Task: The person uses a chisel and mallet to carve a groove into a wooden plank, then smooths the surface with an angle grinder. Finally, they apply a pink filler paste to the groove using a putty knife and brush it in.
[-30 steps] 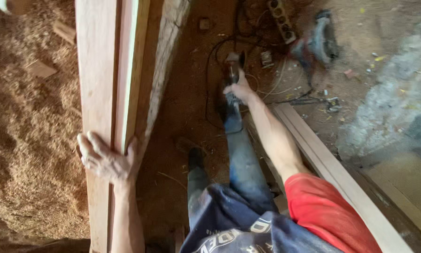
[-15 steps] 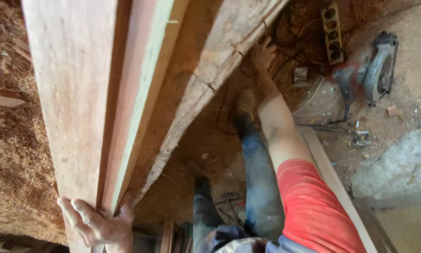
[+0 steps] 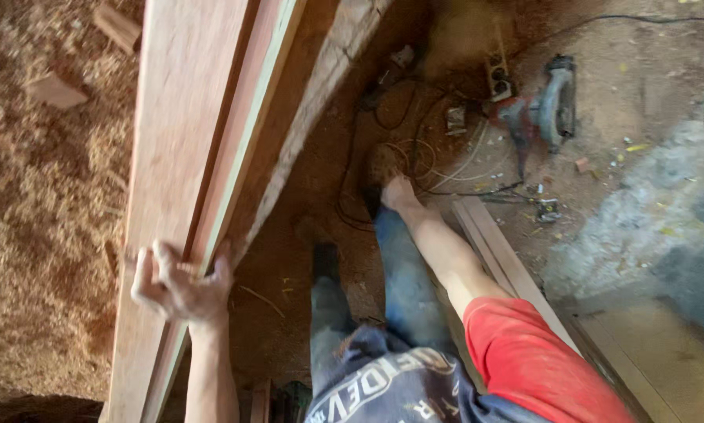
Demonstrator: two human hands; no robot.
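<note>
My left hand (image 3: 181,283) is wrapped around the edge of a stack of long reddish wooden planks (image 3: 191,117) that run from the bottom left up out of view. Beside the stack on the right lies a rough pale beam (image 3: 324,82). My right hand (image 3: 399,193) hangs at the end of my outstretched arm, above my shoe and a tangle of cables (image 3: 430,160). It touches nothing I can make out, and blur hides its fingers.
A circular saw (image 3: 554,100) and a power strip (image 3: 497,74) lie on the dirt floor at the upper right. Flat boards (image 3: 502,252) run along the right. A sawdust heap (image 3: 46,204) with wood offcuts (image 3: 54,90) fills the left.
My right hand has left the rough beam and dropped back toward my foot. My left hand sits higher on the planks. The view has swung right.
</note>
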